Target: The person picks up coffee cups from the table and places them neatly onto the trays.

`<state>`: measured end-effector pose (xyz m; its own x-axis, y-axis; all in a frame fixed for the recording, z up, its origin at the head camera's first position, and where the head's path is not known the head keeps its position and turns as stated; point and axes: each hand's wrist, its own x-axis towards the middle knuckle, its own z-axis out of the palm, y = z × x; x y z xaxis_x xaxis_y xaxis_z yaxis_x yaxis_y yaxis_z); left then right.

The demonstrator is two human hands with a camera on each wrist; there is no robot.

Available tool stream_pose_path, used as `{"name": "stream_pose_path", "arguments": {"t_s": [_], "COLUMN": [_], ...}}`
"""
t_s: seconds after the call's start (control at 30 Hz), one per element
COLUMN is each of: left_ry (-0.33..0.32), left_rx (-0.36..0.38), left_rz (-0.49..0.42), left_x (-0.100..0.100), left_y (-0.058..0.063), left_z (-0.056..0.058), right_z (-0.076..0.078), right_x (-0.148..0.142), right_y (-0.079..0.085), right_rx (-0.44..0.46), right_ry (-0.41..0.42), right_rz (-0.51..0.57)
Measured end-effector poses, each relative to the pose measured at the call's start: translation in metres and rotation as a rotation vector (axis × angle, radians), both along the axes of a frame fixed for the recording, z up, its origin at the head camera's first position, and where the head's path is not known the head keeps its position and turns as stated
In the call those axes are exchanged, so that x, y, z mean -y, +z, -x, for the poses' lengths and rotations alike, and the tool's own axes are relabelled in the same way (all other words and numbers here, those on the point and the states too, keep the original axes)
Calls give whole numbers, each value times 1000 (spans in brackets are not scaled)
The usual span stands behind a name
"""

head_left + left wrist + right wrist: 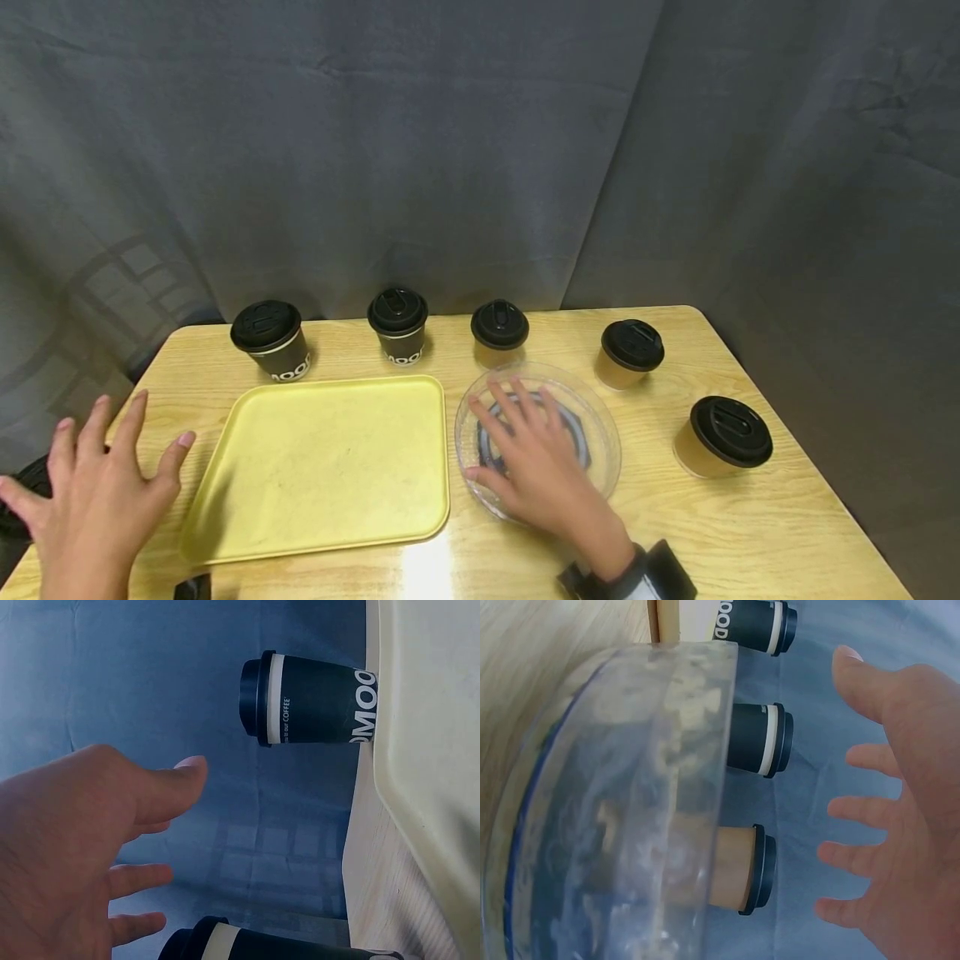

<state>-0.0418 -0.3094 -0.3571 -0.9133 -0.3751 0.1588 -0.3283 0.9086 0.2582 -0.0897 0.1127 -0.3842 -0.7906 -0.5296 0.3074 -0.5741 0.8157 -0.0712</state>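
Observation:
My left hand [101, 492] is held with spread fingers left of a yellow tray [322, 467]. Behind it, a dark cup with a black lid [33, 479] is mostly hidden at the left edge. My right hand [540, 475] hovers over a clear round bowl [603, 450] with a dark ring pattern at its base. In the right wrist view, a gap shows between those extended fingers and the bowl's rim [724, 735]. The left wrist view shows a dark lettered coffee cup [322, 701] beyond my left thumb. Neither hand holds anything.
Along the table's back stand two dark lidded cups [281, 354] [401, 342] and a brown one [498, 333]. Two more brown cups with black lids [630, 354] [723, 437] stand right of the bowl. A grey curtain [420, 158] hangs behind the wooden table [750, 533].

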Motion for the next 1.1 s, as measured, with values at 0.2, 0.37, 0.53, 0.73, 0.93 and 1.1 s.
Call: {"name": "stream_pose_path", "arguments": {"t_s": [0.2, 0.37, 0.53, 0.73, 0.93, 1.1], "left_ry": [-3, 16, 20, 37, 58, 68], "left_rx": [-36, -31, -28, -6, 27, 35], "left_rz": [-9, -16, -21, -27, -29, -37], "left_x": [1, 1, 2, 3, 6, 9], "left_y": [0, 1, 1, 3, 0, -2], "left_z": [-1, 0, -2, -2, -2, -3], "right_z": [-1, -1, -2, -6, -8, -10], "right_x": [2, 4, 6, 8, 10, 12], "right_y": [0, 1, 2, 2, 1, 0], "right_rx": [-5, 0, 29, 50, 58, 65], "right_ry": [11, 18, 24, 31, 47, 52], "right_rz": [3, 12, 9, 5, 16, 18]}}
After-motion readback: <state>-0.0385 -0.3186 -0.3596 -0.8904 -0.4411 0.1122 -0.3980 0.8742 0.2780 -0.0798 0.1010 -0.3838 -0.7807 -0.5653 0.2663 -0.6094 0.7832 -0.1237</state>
